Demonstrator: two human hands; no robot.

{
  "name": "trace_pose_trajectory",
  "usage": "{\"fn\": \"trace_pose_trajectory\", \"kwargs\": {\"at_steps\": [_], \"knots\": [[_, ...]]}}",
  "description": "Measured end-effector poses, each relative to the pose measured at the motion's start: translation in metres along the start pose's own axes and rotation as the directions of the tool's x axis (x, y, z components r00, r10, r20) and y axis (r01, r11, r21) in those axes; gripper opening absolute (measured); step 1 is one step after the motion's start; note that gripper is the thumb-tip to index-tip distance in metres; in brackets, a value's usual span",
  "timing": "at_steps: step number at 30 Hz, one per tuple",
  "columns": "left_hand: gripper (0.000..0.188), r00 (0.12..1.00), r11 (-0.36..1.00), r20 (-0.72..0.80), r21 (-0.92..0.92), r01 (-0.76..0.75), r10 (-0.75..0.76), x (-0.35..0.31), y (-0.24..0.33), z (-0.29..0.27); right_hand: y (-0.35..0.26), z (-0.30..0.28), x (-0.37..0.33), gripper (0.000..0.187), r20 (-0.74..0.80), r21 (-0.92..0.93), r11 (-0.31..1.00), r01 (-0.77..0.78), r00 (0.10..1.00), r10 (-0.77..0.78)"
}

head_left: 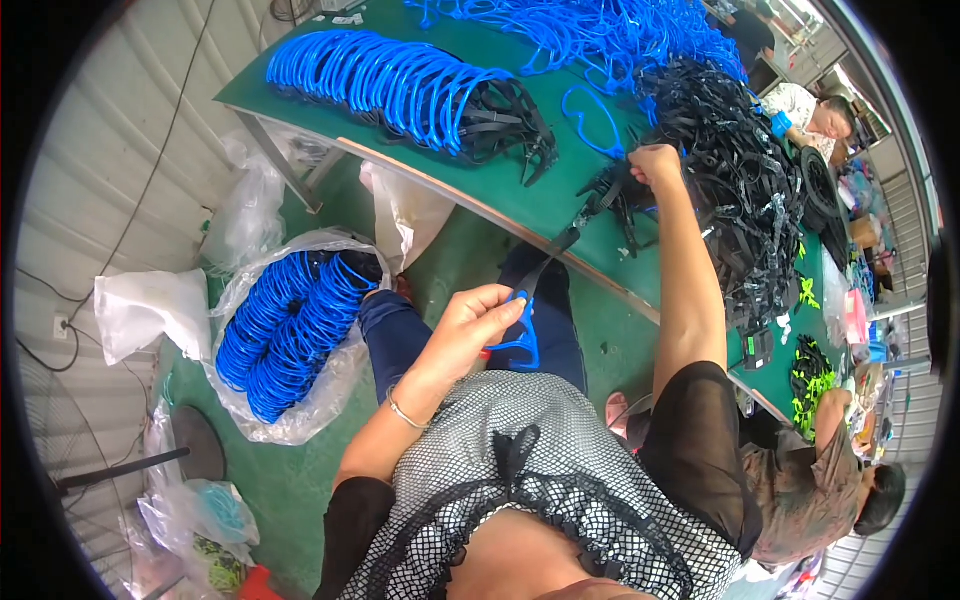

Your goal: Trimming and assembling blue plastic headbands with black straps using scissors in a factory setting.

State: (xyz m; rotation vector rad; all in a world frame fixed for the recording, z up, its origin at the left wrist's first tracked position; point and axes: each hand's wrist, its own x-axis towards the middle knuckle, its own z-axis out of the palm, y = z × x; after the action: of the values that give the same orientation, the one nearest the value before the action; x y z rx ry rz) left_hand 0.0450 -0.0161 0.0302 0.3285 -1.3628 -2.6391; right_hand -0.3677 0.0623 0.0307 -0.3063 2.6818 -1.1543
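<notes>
My left hand (478,322) is closed in front of my lap, pinching a blue plastic frame (524,345) with a black strap (545,272) running up from it toward the table. Farther off to the right, my right hand (655,165) is closed at the edge of a heap of black straps with buckles (720,200). A piece of black strap seems to be in its fingers, though they partly hide it. A single blue loop (590,122) lies on the green table just left of that hand.
A neat row of blue loops with black straps (370,85) lies on the green table (400,165). A blue heap (620,35) is behind it. On the floor, a clear bag (225,395) holds more blue loops. Two other people work along the right side.
</notes>
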Motion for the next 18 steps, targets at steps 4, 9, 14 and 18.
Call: {"fn": "trace_pose_trajectory", "kwargs": {"at_steps": [4,9,14,18], "knots": [[0.017,0.999,0.971,0.008,-0.236,-0.035,0.038,0.006,0.012,-0.001,-0.020,-0.027,-0.051,0.027,-0.023,0.481,0.845,0.233,0.967,-0.253],[0.022,0.996,0.829,0.085,-0.559,0.023,0.030,0.012,0.035,-0.006,-0.050,-0.040,-0.151,0.014,-0.079,0.832,0.416,0.366,0.821,-0.566],[0.021,0.995,0.650,0.094,-0.758,0.054,0.027,0.011,0.058,-0.004,-0.043,-0.035,-0.218,0.022,-0.210,0.726,0.308,0.615,0.625,-0.752],[0.024,0.995,0.530,0.050,-0.848,-0.003,0.086,0.003,0.061,-0.004,-0.025,-0.027,-0.255,0.021,-0.103,0.516,0.376,0.769,0.492,-0.865]]}}
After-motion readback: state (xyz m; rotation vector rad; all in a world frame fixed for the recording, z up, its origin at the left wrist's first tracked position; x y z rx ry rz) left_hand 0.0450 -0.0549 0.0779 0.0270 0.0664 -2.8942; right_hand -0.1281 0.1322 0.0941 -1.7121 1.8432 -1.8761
